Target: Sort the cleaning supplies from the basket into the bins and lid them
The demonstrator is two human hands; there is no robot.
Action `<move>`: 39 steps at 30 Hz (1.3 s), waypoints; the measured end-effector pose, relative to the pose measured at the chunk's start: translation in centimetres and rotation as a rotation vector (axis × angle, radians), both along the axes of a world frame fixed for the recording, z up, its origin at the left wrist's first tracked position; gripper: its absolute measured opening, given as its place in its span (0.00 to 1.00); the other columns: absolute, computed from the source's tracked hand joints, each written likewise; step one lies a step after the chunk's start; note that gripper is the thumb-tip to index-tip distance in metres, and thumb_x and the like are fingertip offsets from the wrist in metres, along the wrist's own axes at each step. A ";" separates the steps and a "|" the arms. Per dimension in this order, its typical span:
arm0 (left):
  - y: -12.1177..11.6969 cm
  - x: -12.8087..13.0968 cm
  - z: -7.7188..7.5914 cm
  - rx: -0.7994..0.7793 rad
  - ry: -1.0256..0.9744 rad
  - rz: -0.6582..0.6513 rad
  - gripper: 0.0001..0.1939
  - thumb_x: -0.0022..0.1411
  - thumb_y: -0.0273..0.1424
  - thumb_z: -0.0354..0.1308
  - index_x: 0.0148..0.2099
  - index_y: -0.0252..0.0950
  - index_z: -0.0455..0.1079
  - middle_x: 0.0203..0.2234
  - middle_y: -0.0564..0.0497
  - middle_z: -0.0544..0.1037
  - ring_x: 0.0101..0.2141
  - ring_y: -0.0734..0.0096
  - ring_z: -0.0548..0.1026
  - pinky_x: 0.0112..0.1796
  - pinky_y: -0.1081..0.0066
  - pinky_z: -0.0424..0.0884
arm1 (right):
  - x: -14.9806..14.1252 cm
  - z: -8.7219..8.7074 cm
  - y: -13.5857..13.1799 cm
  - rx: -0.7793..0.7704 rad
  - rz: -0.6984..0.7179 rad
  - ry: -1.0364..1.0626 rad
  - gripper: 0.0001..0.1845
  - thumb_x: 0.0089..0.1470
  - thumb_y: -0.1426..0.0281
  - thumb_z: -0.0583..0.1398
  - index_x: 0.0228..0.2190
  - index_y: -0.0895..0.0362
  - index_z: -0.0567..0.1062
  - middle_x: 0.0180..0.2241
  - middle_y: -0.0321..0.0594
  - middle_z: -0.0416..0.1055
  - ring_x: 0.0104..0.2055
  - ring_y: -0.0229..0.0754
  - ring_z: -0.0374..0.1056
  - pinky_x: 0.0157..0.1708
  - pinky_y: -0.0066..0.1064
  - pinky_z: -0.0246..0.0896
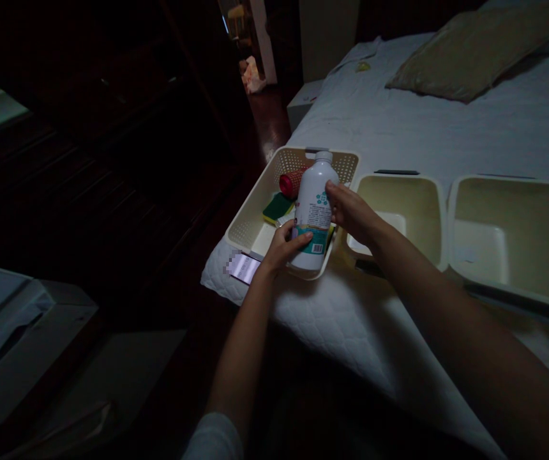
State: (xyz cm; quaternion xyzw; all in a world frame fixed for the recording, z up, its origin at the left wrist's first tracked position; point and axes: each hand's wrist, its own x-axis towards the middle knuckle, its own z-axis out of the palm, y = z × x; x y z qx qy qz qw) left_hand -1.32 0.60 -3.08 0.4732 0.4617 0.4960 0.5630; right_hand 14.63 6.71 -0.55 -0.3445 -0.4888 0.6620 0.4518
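Okay, from the left on my feed, a phone (244, 268) lies at the corner of the bed (332, 326), just beside the white basket (250, 214). That basket has holes in its walls and holds a green and yellow sponge (277, 207) and, next to it, a red item (286, 186) in netting; something whitish by the sponge is too covered to name.

My left arm comes up from the bottom, and the left hand (286, 250) is closed around the lower part of a white bottle (313, 204), thumb across the front of its label. I'm holding the bottle cap up, leaning slightly, over the basket's near right side; I can't tell whether it touches the basket. My right arm reaches in from the lower right, bent at the wrist, and the right hand (348, 209) grips the bottle higher up on its right side.

Next comes the middle bin (418, 211), with a pale patch I can't make out, then the right bin (537, 236), where a small pale piece (466, 254) lies. Past them, a pillow (466, 54) rests farther up the bed.
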 end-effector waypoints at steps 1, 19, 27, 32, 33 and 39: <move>0.0 0.0 0.0 -0.001 0.004 -0.005 0.32 0.38 0.47 0.70 0.43 0.32 0.70 0.37 0.46 0.79 0.39 0.61 0.77 0.41 0.67 0.72 | 0.0 0.1 0.0 0.001 -0.006 0.004 0.27 0.42 0.44 0.63 0.36 0.51 0.69 0.37 0.37 0.73 0.40 0.43 0.71 0.38 0.38 0.70; 0.1 -0.4 -0.5 -0.004 0.033 -0.046 0.30 0.41 0.46 0.69 0.43 0.33 0.70 0.39 0.45 0.79 0.41 0.60 0.76 0.42 0.66 0.70 | 0.2 1.0 -0.5 -0.037 -0.042 -0.008 0.27 0.39 0.49 0.67 0.36 0.54 0.72 0.36 0.40 0.75 0.37 0.42 0.71 0.33 0.33 0.66; 0.2 -0.2 -0.3 0.002 0.008 -0.075 0.33 0.43 0.48 0.67 0.47 0.34 0.68 0.43 0.45 0.78 0.45 0.57 0.74 0.47 0.63 0.68 | -0.1 1.4 -0.7 -0.055 -0.108 0.013 0.29 0.33 0.53 0.70 0.35 0.55 0.73 0.34 0.38 0.75 0.35 0.41 0.71 0.33 0.33 0.67; 0.4 -0.4 -0.4 0.045 -0.015 -0.070 0.34 0.44 0.50 0.66 0.49 0.36 0.67 0.44 0.46 0.76 0.48 0.56 0.72 0.50 0.60 0.66 | -0.5 2.1 -1.1 -0.021 -0.218 -0.039 0.31 0.27 0.54 0.72 0.35 0.54 0.73 0.32 0.38 0.74 0.36 0.45 0.72 0.34 0.37 0.68; 0.5 -0.4 -0.5 0.058 -0.004 -0.068 0.34 0.44 0.50 0.66 0.49 0.36 0.66 0.44 0.46 0.76 0.49 0.56 0.72 0.50 0.60 0.66 | -0.6 2.1 -1.1 -0.012 -0.239 -0.052 0.31 0.27 0.54 0.72 0.35 0.54 0.73 0.31 0.38 0.74 0.36 0.45 0.73 0.34 0.38 0.69; 1.0 -0.4 -1.0 0.171 0.064 0.068 0.39 0.42 0.50 0.68 0.53 0.40 0.61 0.51 0.44 0.70 0.53 0.57 0.68 0.52 0.59 0.64 | -0.7 1.6 -0.9 0.064 -0.390 -0.098 0.32 0.27 0.56 0.72 0.36 0.53 0.71 0.30 0.37 0.75 0.36 0.48 0.74 0.33 0.40 0.70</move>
